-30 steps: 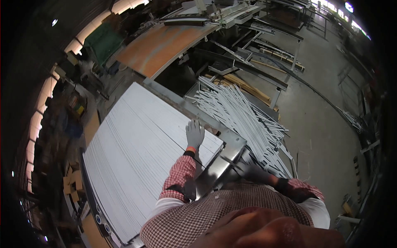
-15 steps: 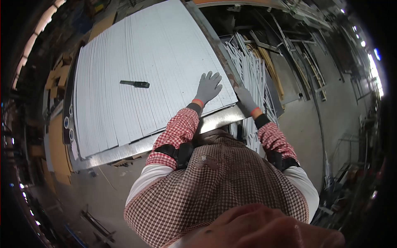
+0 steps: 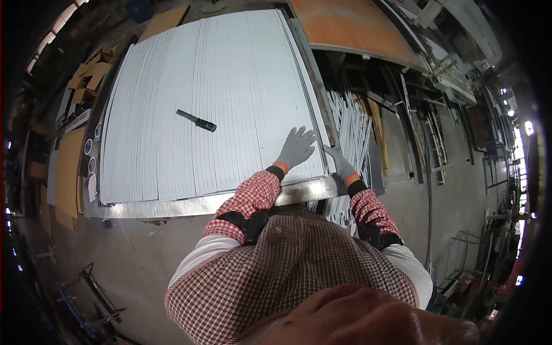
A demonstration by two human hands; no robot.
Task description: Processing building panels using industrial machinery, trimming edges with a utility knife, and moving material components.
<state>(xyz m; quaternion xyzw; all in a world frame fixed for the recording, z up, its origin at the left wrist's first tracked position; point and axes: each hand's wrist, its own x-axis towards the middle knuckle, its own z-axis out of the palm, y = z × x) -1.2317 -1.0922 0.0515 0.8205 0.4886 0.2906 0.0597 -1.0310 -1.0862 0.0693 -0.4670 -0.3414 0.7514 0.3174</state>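
Head view: the left hand [image 3: 296,146] lies flat, fingers spread, on the white strips [image 3: 213,103] at the table's [image 3: 172,206] near right corner. The right hand [image 3: 339,164] pinches the outermost strip's edge. Strips look light, thin, springy; best gripped along the edge.

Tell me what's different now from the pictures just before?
The head camera swung left, bringing the whole bed of long white slats and a dark-handled tool lying on it into view. The grey-gloved left hand stayed flat on the slats; the right hand stayed at their right edge. Nothing was picked up or released.
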